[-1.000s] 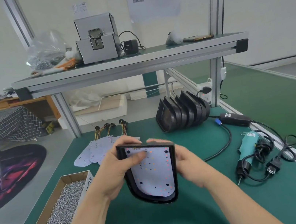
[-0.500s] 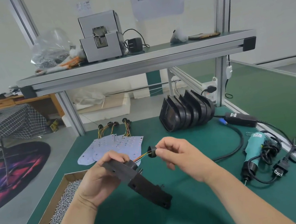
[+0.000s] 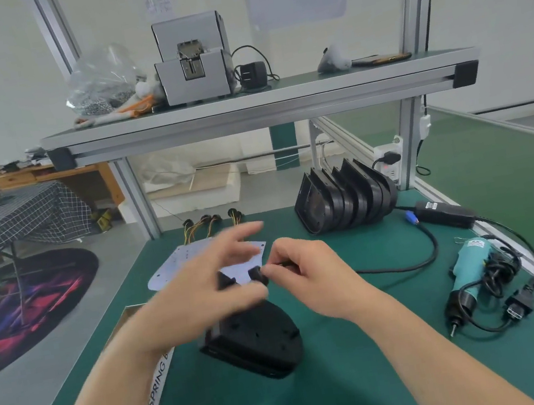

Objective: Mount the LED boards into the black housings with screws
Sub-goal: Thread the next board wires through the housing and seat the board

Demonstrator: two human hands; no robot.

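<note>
A black housing [image 3: 258, 339] lies back side up in the middle of the green table [image 3: 371, 377], its lower end on the mat. My left hand [image 3: 203, 295] is blurred; it covers the housing's upper end with its thumb side against it and the index finger stretched out. My right hand [image 3: 307, 276] pinches a small black cable grommet [image 3: 256, 273] right at the housing's top edge. The LED board inside the housing is hidden. Loose white LED boards [image 3: 171, 268] with coloured wires lie behind my hands.
A row of empty black housings [image 3: 344, 197] stands at the back right. A teal electric screwdriver [image 3: 470, 272] with a coiled cable lies at the right, behind it a power adapter [image 3: 444, 214]. The screw box [image 3: 156, 375] sits under my left forearm. A shelf [image 3: 244, 108] runs overhead.
The housing was turned over from board side up to back side up and lowered onto the mat. My right hand drew the wire's grommet out and brought it to the housing's top edge.
</note>
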